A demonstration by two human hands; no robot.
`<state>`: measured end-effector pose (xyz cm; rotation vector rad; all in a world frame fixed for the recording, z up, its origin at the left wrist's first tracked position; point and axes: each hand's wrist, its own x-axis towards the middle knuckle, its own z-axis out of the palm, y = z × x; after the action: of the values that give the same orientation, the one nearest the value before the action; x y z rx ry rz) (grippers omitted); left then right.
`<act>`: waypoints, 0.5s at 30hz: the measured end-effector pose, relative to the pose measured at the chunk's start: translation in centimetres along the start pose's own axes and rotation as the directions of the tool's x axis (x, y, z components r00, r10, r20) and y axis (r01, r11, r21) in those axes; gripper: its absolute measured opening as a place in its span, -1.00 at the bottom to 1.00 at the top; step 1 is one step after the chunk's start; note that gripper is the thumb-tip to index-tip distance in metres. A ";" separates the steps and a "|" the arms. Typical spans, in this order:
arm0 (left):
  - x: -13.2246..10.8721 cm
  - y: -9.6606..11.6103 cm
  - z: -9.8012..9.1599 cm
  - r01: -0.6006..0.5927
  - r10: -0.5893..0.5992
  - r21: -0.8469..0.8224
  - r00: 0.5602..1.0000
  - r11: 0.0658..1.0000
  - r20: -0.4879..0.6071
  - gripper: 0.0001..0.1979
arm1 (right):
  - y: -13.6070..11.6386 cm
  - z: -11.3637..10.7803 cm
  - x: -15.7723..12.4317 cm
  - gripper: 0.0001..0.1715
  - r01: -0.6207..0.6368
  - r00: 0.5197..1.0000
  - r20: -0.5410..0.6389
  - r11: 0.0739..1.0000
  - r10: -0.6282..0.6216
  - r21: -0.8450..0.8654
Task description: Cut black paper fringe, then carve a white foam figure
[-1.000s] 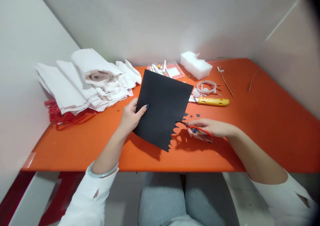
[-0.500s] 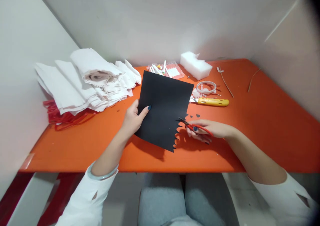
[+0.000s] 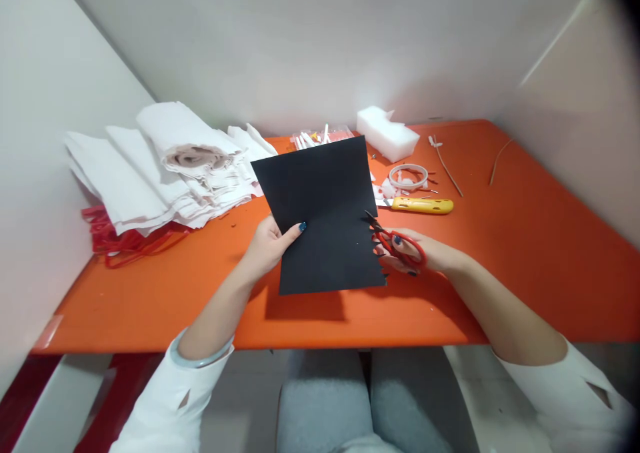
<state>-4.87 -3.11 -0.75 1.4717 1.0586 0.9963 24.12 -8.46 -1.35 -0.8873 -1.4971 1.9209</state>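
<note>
Head view. Since half a second ago, the black sheet has turned clockwise and come up. Its top edge now hides part of the tray of markers, and its cut, jagged edge faces 3 o'clock instead of 5 o'clock.

The left hand is clamped on the sheet's left edge at 9 o'clock, thumb on the front and fingers behind. It holds the sheet tilted above the orange table. The right hand is closed through the red handles of the scissors. The blades are slightly apart and their tips touch the jagged edge.

Just beyond the scissors, at 1 o'clock from the sheet, lies a yellow utility knife. Any print on it is too small to read. Behind it sit a white ring and a white foam block, and thin sticks lie near the back. At 10 o'clock a pile of folded white cloth rests on red straps, close to the left wall.

Walls shut the table in at 9, 12 and 3 o'clock. The near edge runs across at 6 o'clock, just below the sheet's shadow. Bare orange surface lies from 3 to 5 o'clock, right of the right hand, and at 7 to 8 o'clock, left of the left forearm.
</note>
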 end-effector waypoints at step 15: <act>-0.2 -0.1 -0.6 0.067 -0.071 0.109 0.997 0.992 0.038 -0.67 | 0.0 0.0 -0.1 -0.53 0.001 1.000 0.024 1.000 -0.001 -0.002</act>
<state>-5.51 -3.13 -0.74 1.5262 1.1405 0.8677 24.23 -8.52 -1.29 -0.8675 -1.5137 1.9363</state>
